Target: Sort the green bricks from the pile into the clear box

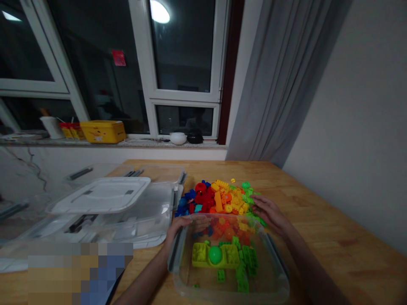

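A clear plastic bin (276,271) stands on the wooden table in front of me, holding green bricks and a lime-green block with a green ball (215,255). Beyond its far rim lies a heap of red, blue, orange, yellow and green bricks (219,199). My left hand (182,225) curls over the bin's far left corner, fingers closed on the rim. My right hand (270,212) lies flat with fingers stretched out at the heap's right edge, beside the bin's far right corner, holding nothing.
Several clear bins and white lids (101,195) are stacked to the left on the table (318,203). A windowsill behind carries a yellow box (102,131), a white cup (51,126) and two bowls (178,137). A grey curtain (280,84) and a wall are at the right.
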`<state>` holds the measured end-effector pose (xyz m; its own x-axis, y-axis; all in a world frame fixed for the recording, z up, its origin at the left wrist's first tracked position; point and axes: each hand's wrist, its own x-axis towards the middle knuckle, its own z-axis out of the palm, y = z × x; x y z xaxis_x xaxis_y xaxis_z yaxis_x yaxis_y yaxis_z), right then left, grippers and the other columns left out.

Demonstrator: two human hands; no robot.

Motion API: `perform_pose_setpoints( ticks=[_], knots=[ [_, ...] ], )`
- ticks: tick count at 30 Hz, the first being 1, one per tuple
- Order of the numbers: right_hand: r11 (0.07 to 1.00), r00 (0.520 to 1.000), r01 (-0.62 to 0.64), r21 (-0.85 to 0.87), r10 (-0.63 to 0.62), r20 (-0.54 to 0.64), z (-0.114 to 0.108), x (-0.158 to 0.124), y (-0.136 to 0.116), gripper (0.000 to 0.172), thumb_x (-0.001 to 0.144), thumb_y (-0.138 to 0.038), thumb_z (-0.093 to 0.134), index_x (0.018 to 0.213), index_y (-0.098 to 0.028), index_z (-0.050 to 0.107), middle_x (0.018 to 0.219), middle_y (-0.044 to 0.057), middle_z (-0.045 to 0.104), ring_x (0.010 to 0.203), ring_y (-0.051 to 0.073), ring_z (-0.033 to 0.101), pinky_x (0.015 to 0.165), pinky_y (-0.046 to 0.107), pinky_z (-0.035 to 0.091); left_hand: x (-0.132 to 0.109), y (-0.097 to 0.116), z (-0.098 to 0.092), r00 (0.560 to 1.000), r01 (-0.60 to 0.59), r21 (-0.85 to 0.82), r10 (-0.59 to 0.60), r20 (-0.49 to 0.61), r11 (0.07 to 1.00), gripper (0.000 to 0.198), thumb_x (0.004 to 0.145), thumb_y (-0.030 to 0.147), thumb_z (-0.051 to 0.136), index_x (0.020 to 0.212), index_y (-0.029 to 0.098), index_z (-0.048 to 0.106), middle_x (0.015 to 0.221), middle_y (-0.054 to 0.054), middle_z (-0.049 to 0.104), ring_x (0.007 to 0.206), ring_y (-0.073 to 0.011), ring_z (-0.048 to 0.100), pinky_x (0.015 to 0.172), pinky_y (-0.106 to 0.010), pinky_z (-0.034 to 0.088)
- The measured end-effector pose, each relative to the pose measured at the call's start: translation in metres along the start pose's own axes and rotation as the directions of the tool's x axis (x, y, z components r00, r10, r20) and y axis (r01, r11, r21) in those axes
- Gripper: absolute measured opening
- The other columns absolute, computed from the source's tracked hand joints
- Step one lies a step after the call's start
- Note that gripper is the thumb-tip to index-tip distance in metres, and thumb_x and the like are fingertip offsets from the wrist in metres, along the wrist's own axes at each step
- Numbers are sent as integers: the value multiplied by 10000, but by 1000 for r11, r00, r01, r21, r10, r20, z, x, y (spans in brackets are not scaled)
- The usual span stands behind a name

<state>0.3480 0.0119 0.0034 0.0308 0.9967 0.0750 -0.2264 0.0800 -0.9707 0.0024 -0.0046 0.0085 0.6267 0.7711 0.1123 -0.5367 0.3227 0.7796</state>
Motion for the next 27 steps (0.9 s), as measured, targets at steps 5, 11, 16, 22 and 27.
perform_pose_setpoints(
  ticks=[5,11,16,22,27],
  knots=[
    [998,981,10,65,-22,192,23,-15,-5,249,677,-342,808,879,-239,704,773,-23,635,685,110,570,644,216,474,1,-2,-3,1000,-5,-9,5,-21,1000,489,740,242,447,1120,29,670,1157,-194,686,1142,-346,599,1103,-507,269],
    [990,926,106,-94,-63,371,28,-21,-10,187,708,-336,778,842,-221,714,919,19,667,911,174,604,817,274,460,0,0,1,999,22,6,-22,-30,1000,505,748,271,460,1145,31,659,1204,-179,665,1186,-326,570,1115,-453,271],
    [986,889,128,-102,-69,452,30,-23,-11,177,711,-339,761,829,-223,699,1127,48,631,1155,244,535,1014,372,364,-1,1,4,999,18,15,-18,-46,1000,506,733,272,461,1124,27,670,1170,-178,683,1186,-336,568,1107,-462,282],
    [987,883,70,-144,6,470,27,-22,-4,217,672,-381,764,802,-220,697,1146,60,644,1170,289,535,1025,410,349,-1,2,6,998,16,18,-15,-55,1000,492,728,259,470,1111,31,679,1152,-177,693,1158,-331,589,1106,-464,287],
    [987,881,39,-159,42,472,29,-26,-8,178,677,-342,753,796,-227,688,1171,47,649,1195,283,523,1041,413,346,0,2,2,1000,16,15,-16,-23,1000,500,726,259,473,1119,21,672,1163,-194,683,1153,-337,591,1108,-484,280]
  ],
)
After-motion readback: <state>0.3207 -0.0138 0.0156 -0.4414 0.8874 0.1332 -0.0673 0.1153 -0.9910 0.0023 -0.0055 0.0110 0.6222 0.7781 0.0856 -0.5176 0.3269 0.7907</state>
